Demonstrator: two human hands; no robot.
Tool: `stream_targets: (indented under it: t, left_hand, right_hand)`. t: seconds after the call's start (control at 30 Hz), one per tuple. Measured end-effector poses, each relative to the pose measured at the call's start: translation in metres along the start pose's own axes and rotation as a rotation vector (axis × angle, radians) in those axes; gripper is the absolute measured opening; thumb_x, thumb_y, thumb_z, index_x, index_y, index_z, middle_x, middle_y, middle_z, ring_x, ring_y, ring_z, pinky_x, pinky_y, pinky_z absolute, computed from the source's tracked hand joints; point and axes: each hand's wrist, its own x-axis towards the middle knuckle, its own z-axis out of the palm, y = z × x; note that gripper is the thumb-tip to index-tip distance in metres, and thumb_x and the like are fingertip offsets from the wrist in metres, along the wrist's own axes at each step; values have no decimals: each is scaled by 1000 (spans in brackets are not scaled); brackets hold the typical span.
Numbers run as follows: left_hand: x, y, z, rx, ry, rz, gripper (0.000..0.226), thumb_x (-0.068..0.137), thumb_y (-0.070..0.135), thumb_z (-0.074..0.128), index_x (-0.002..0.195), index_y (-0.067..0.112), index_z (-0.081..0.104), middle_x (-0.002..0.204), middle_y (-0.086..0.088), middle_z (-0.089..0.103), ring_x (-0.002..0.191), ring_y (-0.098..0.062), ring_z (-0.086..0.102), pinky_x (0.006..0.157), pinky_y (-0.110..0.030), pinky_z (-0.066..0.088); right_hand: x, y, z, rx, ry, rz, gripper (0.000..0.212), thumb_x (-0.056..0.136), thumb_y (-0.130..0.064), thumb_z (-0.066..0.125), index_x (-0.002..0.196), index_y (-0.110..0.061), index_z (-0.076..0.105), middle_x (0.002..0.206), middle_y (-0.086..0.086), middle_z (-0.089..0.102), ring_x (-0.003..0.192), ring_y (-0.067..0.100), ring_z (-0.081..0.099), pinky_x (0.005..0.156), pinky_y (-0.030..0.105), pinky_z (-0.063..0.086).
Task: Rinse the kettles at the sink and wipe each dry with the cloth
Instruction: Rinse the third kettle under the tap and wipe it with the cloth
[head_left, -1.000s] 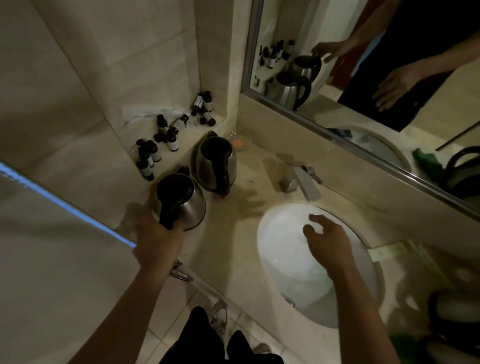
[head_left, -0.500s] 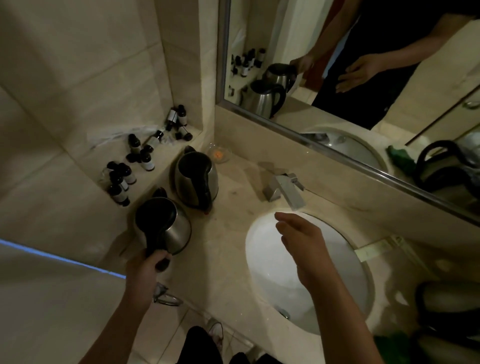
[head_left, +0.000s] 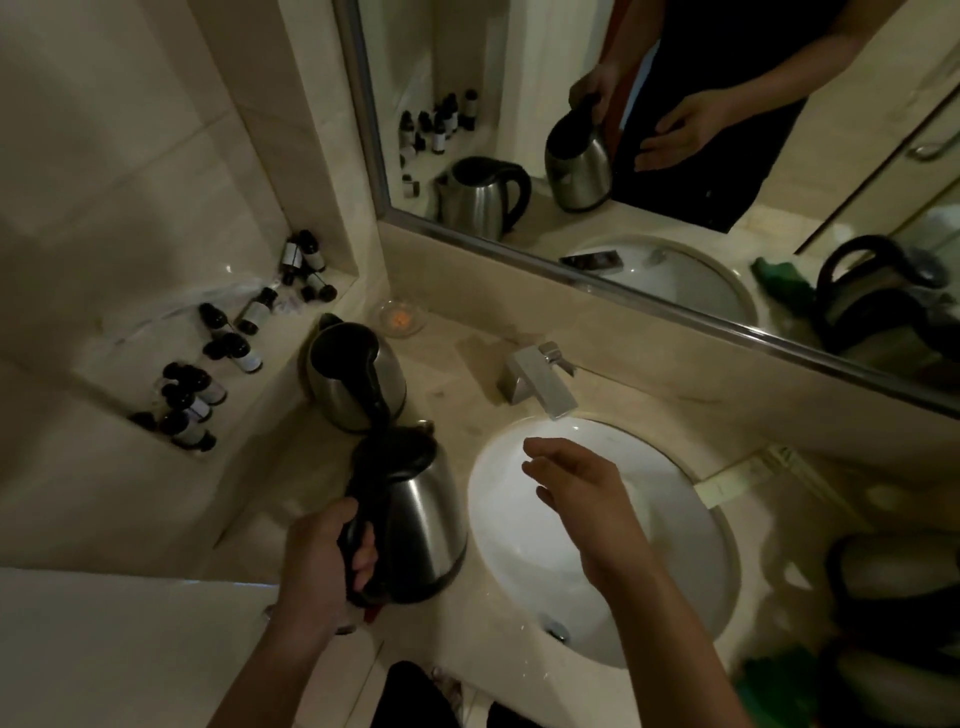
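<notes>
Dim, warm light fills a small bathroom clad in pale beige wall tiles (head_left: 130, 156). A metal-framed mirror (head_left: 519, 130) runs from twelve to three o'clock above the marble table (head_left: 467, 374). At nine o'clock a tiled ledge (head_left: 280, 332) carries small dark bottles (head_left: 187, 410). A glass dish (head_left: 401, 318) sits in the corner.
</notes>
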Motion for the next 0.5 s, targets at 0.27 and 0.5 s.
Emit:
stream_targets:
  t: [0.27,0.5]
  left_hand:
    - [9,9,88,61,-428,-61,39,88,29,55,59,3,61,47,-9,41,36,-18,37,42,-22,34]
    - [33,-8,117,-9,-399,-211,43,66,39,63,56,-1,53,42,-8,40,30,-16,34,38,-21,26]
  right_hand:
    - [21,-22,-36,-25,9,-93,26,103,-22,57,120,-41,62,120,-18,65,100,-6,59,89,20,45]
    - [43,-17,-53,-127,56,-152,35,106,-38,47,139,-39,57,131,-19,57,122,4,51,103,28,38]
